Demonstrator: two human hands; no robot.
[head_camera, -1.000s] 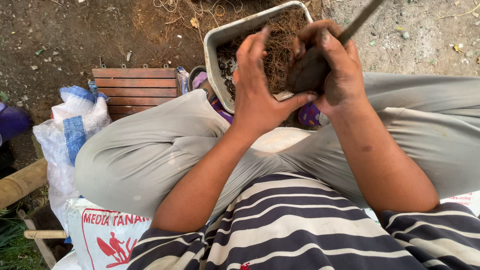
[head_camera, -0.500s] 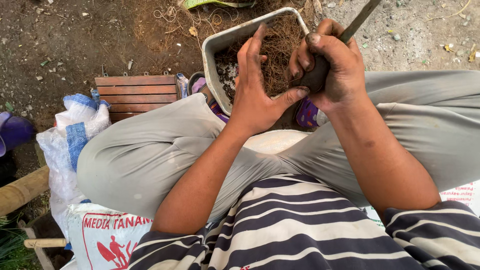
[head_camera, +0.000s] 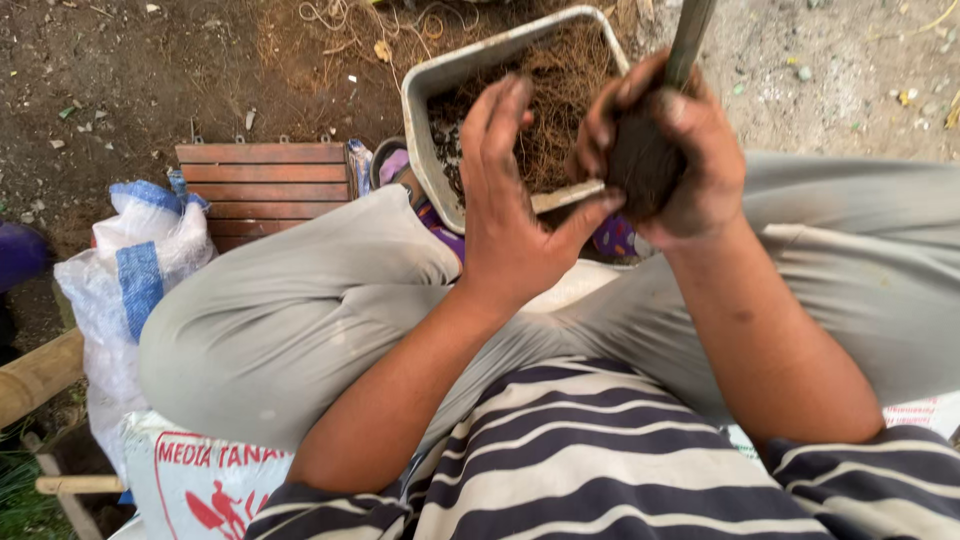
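The right hand (head_camera: 680, 150) is clamping a dark, rounded ball of soil and fibre (head_camera: 640, 160) packed around the base of a thin grey-green stem (head_camera: 690, 40), which is rising out of the fist and leaving the top of the view. The left hand (head_camera: 515, 215) is lying with fingers spread and palm open, holding nothing, its thumb pressing against the near side of the ball. Both hands are hovering over the grey rectangular plastic tub (head_camera: 425, 150) of brown coconut fibre (head_camera: 560, 90) that is sitting between the person's knees. The ball is looking already formed and compact; judging by this, shaping is largely done, while any wrapping or tying is not yet showing
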